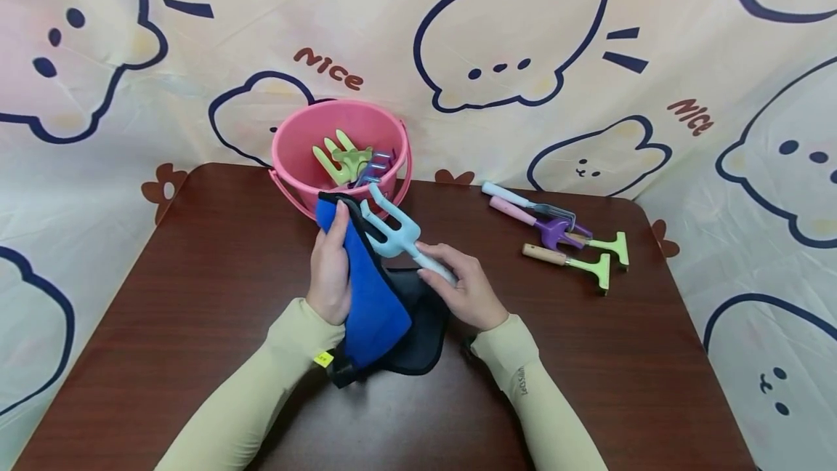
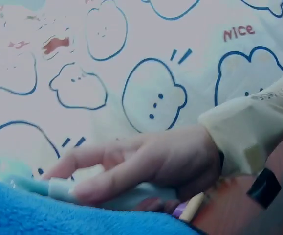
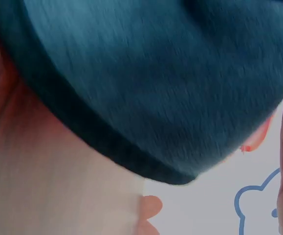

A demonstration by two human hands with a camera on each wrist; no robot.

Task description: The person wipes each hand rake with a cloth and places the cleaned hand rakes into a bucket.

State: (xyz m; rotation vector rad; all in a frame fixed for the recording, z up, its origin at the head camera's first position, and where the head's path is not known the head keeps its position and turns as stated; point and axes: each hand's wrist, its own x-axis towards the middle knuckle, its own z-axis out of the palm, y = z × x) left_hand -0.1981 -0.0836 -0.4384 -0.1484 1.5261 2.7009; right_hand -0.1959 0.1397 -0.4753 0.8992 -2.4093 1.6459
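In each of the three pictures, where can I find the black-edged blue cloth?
Head: the blue cloth is near the centre, in the left hand.
Left wrist: along the bottom edge, mainly left.
Right wrist: it fills most of the upper part.
Shared landmark: the cartoon-printed backdrop.

Tabletop: dark brown wood-grain table (image 1: 189, 311)
Far edge: round pink bucket (image 1: 366, 120), holding a light-green pronged tool (image 1: 351, 159) and a purple pronged tool (image 1: 378, 166)
Right-hand cluster: blue-handled fork (image 1: 510, 195), pink-handled purple fork (image 1: 514, 211), two wooden-handled light-green tools (image 1: 591, 266)
Backdrop: pale fabric sheet (image 1: 373, 13), printed navy-outlined animals, brown "Nice"
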